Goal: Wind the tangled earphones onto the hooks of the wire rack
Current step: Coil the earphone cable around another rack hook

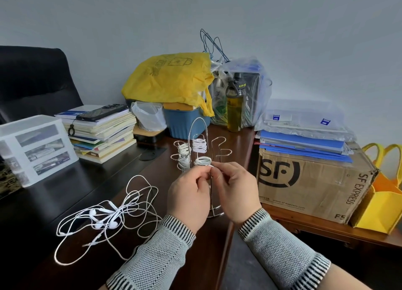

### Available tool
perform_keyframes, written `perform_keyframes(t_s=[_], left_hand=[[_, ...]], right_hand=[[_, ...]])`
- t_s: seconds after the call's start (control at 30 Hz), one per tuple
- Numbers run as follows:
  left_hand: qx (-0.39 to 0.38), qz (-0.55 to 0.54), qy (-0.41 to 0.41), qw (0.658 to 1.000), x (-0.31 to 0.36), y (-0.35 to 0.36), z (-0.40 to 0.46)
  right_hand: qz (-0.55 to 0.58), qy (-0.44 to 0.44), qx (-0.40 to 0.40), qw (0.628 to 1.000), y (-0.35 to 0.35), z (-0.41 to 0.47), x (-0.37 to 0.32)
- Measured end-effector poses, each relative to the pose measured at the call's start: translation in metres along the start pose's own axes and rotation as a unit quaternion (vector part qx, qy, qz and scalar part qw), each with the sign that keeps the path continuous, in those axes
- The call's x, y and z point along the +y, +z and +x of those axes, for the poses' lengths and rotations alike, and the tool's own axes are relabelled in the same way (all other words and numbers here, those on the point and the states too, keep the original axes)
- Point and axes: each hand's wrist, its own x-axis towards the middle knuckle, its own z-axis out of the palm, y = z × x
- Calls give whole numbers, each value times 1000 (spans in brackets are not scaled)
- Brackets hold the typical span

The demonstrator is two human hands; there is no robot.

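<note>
Pinching a white earphone cord [212, 165] at the wire rack [201, 150], both hands, left hand [189, 197] and right hand [236, 194], hide its lower stem; tangled earphones [104, 219] lie left on the desk [87, 181], cardboard box [311, 181] right.

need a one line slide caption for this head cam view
Both hands, left and right, wind a white earphone cord onto a wire rack hook; tangled earphones wait on the desk.
</note>
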Motion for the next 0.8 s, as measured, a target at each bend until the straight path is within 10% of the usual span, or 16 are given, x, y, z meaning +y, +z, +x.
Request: perform_keyframes(t_s=[0.8], left_hand=[[50, -137, -107, 983, -1, 0, 7]], right_hand=[[328, 239, -6, 914, -3, 18, 10]])
